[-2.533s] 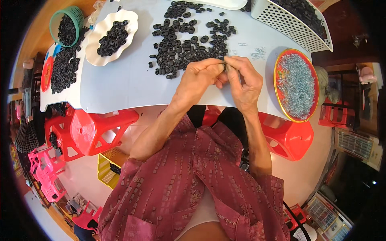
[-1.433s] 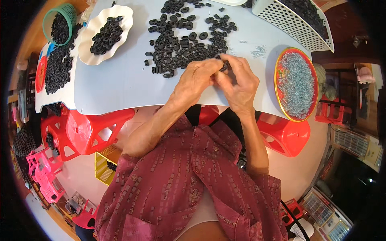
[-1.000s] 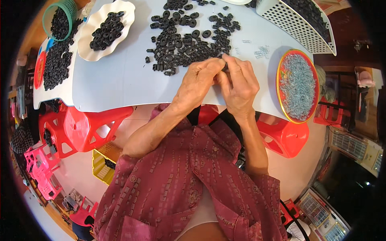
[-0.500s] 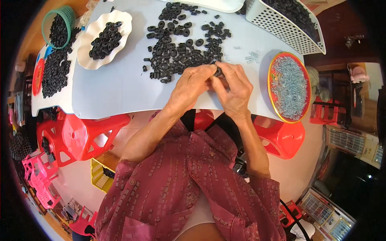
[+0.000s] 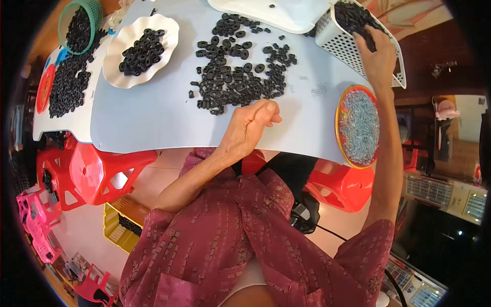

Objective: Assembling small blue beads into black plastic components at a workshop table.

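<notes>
My left hand (image 5: 249,127) is closed over the near edge of the table, fingers curled in. Whatever it may hold is hidden. Just beyond it lies a spread of small black plastic parts (image 5: 232,82), some oblong and some rounded with holes. At the far right, my right hand (image 5: 379,57) reaches over a white perforated basket (image 5: 337,47). Its thumb and fingers are apart, at the black parts (image 5: 353,18) heaped inside. No part can be made out between those fingers.
An oval red and yellow tray (image 5: 359,128) of small silvery pieces sits under my right forearm. To the left are a scalloped white dish (image 5: 115,59) and a green basket (image 5: 93,13), both with black parts. A white tray (image 5: 266,13) lies at the back. Red stools (image 5: 89,169) stand below.
My hands were together in front of the black parts. The right one has moved away to the far-right basket and opened. My left hand has stayed near the table edge and curled shut.
</notes>
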### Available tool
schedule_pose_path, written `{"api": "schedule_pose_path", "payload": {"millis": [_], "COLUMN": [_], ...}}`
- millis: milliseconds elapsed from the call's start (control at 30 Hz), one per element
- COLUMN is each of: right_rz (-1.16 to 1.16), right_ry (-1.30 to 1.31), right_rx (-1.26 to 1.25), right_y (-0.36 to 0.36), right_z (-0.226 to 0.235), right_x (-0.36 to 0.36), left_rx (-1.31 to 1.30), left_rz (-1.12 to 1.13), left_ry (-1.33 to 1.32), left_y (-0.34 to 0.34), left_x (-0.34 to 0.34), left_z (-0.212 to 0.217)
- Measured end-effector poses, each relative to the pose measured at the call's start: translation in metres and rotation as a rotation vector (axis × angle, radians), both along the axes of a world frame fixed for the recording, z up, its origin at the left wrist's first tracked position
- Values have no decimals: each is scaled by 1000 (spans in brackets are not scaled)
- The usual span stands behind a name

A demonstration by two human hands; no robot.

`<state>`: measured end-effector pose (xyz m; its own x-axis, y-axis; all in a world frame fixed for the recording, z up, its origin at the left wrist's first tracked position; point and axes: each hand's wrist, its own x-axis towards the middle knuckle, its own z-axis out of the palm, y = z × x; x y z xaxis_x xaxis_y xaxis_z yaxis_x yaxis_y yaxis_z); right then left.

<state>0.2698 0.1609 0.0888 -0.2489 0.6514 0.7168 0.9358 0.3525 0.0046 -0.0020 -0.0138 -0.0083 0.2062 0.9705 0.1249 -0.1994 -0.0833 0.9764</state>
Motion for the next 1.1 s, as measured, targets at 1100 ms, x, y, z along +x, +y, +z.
{"api": "schedule_pose_path", "payload": {"millis": [1100], "right_rz": [476], "right_ry": [1363], "right_rx": [-720], "right_y": [-160], "right_z": [-94], "right_x": [-131], "left_rx": [-89], "left_rz": [188], "left_ry": [-144], "left_y": [7], "left_x": [13], "left_z": [-10]}}
